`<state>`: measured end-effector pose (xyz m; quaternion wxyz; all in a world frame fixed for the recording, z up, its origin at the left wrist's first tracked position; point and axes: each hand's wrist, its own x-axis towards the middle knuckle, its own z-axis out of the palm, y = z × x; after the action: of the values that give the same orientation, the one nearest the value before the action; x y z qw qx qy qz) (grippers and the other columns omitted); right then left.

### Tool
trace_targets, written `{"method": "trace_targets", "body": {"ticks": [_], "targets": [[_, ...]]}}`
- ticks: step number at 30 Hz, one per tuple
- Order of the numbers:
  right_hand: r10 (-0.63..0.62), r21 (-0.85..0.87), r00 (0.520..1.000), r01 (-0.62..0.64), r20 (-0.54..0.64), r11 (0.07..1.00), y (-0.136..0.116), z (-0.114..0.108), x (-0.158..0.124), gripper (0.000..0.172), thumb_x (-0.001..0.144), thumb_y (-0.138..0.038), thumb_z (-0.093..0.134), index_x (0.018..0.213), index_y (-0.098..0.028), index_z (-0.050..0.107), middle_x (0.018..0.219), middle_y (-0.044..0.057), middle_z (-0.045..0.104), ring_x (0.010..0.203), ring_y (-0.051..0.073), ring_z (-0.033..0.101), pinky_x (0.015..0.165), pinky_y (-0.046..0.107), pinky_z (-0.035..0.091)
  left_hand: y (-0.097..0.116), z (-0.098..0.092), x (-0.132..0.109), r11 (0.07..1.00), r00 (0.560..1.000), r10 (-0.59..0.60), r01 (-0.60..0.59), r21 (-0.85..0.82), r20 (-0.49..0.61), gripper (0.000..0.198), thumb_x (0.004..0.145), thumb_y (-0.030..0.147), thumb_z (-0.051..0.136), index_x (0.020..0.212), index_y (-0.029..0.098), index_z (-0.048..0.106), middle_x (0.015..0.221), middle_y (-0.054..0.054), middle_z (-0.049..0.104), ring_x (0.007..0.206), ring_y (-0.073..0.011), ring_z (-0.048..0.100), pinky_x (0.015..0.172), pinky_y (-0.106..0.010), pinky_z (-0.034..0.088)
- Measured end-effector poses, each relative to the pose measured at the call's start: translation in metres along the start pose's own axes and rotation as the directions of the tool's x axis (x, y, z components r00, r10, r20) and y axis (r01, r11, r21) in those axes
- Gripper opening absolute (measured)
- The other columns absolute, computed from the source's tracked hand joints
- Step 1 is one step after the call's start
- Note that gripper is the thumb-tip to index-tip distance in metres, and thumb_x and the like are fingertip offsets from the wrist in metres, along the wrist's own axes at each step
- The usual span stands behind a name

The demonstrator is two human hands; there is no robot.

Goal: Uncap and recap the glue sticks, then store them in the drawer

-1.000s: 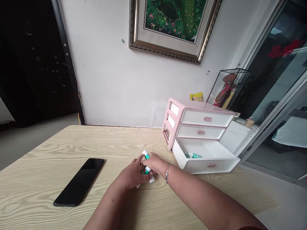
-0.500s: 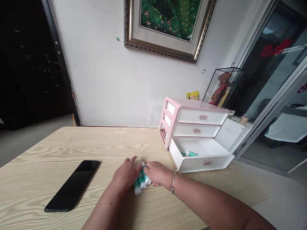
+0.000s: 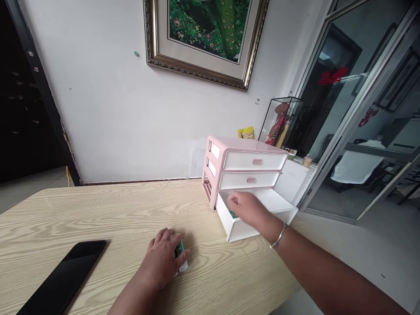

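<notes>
At the table's middle, my left hand (image 3: 162, 258) curls over green-and-white tubes (image 3: 183, 265), its thumb along their right side. Their white ends stick out below the palm, and the rest is mostly covered. My right hand (image 3: 247, 209) is over the open bottom drawer (image 3: 226, 225) of a pink-and-white drawer unit (image 3: 215, 175). Its fingers are closed, and whatever they hold is hidden. Just below those fingers a bit of a green tube (image 3: 233, 214) shows inside the drawer.
A black phone (image 3: 65, 275) lies on the wooden table (image 3: 124, 205) at the left. Behind the drawer unit are a yellow packet (image 3: 246, 132) and a glass case (image 3: 278, 122). A framed picture (image 3: 197, 72) hangs on the wall, and a glass door (image 3: 337, 131) stands at the right.
My right hand has left the tubes on the table and moved right and up to the open drawer. My left hand now covers more of the tubes. The camera view has shifted right.
</notes>
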<state>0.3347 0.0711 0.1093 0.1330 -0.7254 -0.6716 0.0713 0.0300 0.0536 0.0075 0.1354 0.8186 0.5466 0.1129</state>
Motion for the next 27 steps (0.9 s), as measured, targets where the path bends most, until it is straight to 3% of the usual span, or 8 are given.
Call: {"method": "trace_targets", "body": {"ticks": [2,4,7,10,16,20,25,27], "targets": [[0.156,-0.1,0.981,-0.146,0.111,0.984,0.024,-0.018,0.014,0.036,0.083,-0.038,0.061,0.115,-0.022,0.068,0.105,0.007,0.072,0.093,0.022,0.066,0.074,0.028,0.045,-0.001,0.001,0.0,1.0,1.0,-0.002,0.002,-0.002,0.022,0.054,0.088,0.046,0.051,0.138,0.027,0.059,0.148,-0.009,0.051,0.145,-0.0329,0.03,0.115,-0.049,0.028],[0.227,-0.143,0.952,-0.2,0.206,0.969,0.044,-0.028,0.025,0.056,0.07,-0.036,0.074,0.124,-0.022,0.065,0.109,0.008,0.071,0.093,0.023,0.066,0.074,0.028,0.047,-0.004,0.003,0.002,1.0,1.0,0.005,-0.005,-0.004,0.022,0.054,0.088,0.045,0.052,0.139,0.027,0.058,0.148,-0.009,0.051,0.145,-0.0329,0.031,0.116,-0.049,0.027],[0.293,-0.198,0.895,-0.237,0.336,0.951,0.062,-0.03,0.035,0.085,0.049,-0.03,0.087,0.131,-0.023,0.062,0.118,0.01,0.068,0.096,0.027,0.067,0.075,0.033,0.051,-0.009,0.007,0.005,1.0,1.0,0.015,-0.015,-0.005,0.021,0.055,0.088,0.045,0.05,0.14,0.026,0.057,0.148,-0.008,0.052,0.145,-0.0334,0.031,0.116,-0.049,0.027],[0.329,-0.255,0.836,-0.236,0.438,0.938,0.065,-0.024,0.042,0.095,0.04,-0.026,0.09,0.131,-0.026,0.062,0.125,0.011,0.066,0.1,0.031,0.067,0.079,0.038,0.053,-0.012,0.008,0.006,1.0,0.999,0.022,-0.022,-0.003,0.035,0.057,0.088,0.045,0.05,0.141,0.025,0.056,0.148,-0.008,0.051,0.145,-0.0335,0.031,0.116,-0.049,0.027],[0.358,-0.361,0.77,-0.179,0.527,0.915,0.047,-0.004,0.048,0.073,0.048,-0.028,0.088,0.118,-0.026,0.067,0.106,0.01,0.069,0.093,0.035,0.068,0.074,0.047,0.054,-0.013,0.006,0.006,1.0,0.999,0.017,-0.018,0.012,0.047,0.057,0.087,0.042,0.052,0.141,0.025,0.056,0.149,-0.008,0.051,0.145,-0.0326,0.031,0.117,-0.048,0.026],[0.367,-0.414,0.776,-0.152,0.512,0.898,0.041,0.008,0.051,0.066,0.052,-0.028,0.086,0.114,-0.022,0.066,0.102,0.012,0.068,0.087,0.036,0.068,0.069,0.05,0.053,-0.014,0.007,0.006,0.999,0.998,0.051,-0.051,-0.007,0.036,0.056,0.087,0.041,0.052,0.141,0.025,0.056,0.146,-0.007,0.053,0.141,-0.0297,0.037,0.116,-0.045,0.027],[0.361,-0.432,0.77,-0.124,0.526,0.893,0.047,0.014,0.055,0.039,0.056,-0.03,0.086,0.089,-0.02,0.069,0.083,0.007,0.068,0.079,0.033,0.067,0.067,0.048,0.053,-0.015,0.005,0.006,0.998,0.997,0.066,-0.065,-0.029,0.042,0.056,0.087,0.041,0.051,0.14,0.024,0.057,0.142,-0.009,0.056,0.136,-0.028,0.044,0.113,-0.043,0.03],[0.363,-0.429,0.778,-0.134,0.513,0.893,0.051,0.014,0.055,0.036,0.059,-0.033,0.085,0.089,-0.021,0.07,0.079,0.005,0.067,0.075,0.031,0.068,0.065,0.046,0.053,-0.015,0.005,0.006,0.997,0.997,0.067,-0.066,-0.03,0.042,0.056,0.087,0.04,0.051,0.14,0.024,0.057,0.141,-0.01,0.057,0.134,-0.028,0.045,0.112,-0.043,0.031]]}}
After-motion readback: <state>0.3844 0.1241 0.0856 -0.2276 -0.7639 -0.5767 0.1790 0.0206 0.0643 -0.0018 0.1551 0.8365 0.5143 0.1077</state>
